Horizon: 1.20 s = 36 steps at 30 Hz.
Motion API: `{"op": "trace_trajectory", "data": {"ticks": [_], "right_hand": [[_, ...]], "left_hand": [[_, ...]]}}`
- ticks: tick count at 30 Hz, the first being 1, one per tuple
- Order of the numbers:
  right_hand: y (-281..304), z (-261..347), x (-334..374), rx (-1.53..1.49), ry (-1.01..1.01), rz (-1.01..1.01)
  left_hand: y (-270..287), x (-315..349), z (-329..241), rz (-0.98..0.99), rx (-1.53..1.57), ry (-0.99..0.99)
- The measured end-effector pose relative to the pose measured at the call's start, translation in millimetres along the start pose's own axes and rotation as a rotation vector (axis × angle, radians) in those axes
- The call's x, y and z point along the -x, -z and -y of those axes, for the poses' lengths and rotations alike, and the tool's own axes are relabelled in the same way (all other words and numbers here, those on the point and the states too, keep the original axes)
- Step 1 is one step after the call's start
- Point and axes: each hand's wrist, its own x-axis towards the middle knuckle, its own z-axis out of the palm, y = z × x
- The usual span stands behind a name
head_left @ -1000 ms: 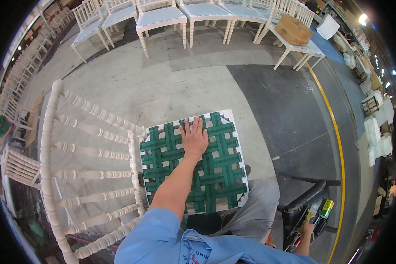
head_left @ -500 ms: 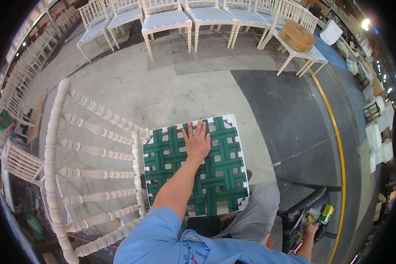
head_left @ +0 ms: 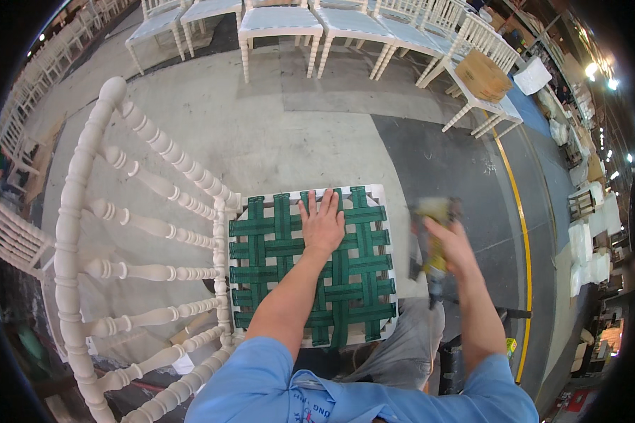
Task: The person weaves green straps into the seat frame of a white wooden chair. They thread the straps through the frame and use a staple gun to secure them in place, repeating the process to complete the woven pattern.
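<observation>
A white chair with a turned-spindle back (head_left: 70, 211) stands in front of me, its back to the left. Green webbing straps (head_left: 363, 289) are woven across its seat frame (head_left: 378, 192). My left hand (head_left: 322, 227) lies flat on the webbing by the far edge, fingers stretched out and slightly apart. To the right of the seat, my right hand (head_left: 455, 248) is wrapped round a yellow and dark staple gun (head_left: 436, 210), held up in the air and smeared by motion. The staple gun is apart from the chair.
A row of white chairs (head_left: 279, 21) runs along the back. One at the right bears a cardboard box (head_left: 484, 75). By my right knee is a dark stand (head_left: 453, 363) with a small green and yellow box (head_left: 511, 345). A yellow line (head_left: 523, 233) crosses the floor.
My right hand has risen from the dark stand at the lower right, bringing the staple gun up beside the seat. My left hand stays on the webbing; the view has shifted slightly.
</observation>
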Motion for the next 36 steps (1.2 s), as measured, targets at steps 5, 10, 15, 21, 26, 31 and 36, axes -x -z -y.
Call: {"op": "trace_trajectory", "data": {"ticks": [5,10,15,21,26,31,36], "right_hand": [[-112,3,-83,0.009,-0.180,0.198],[-159,-8,-107,0.024,-0.219,0.175],[-166,-17,-111,0.138,-0.193,0.129],[-170,-19,-111,0.172,-0.161,0.124],[-177,-17,-109,0.149,-0.176,0.145],[-175,-19,-109,0.163,-0.136,0.161],[-181,-21,-107,0.174,-0.123,0.189]], "left_hand": [[-3,0,0,-0.016,0.030,-0.006],[-6,-1,8,-0.038,0.032,0.001],[-5,-1,7,-0.041,0.085,-0.007],[-5,-2,8,-0.085,0.098,-0.018],[-7,-1,15,-0.163,0.184,0.013],[-7,-1,13,-0.237,0.273,0.019],[-7,0,17,-0.278,0.359,0.035]]}}
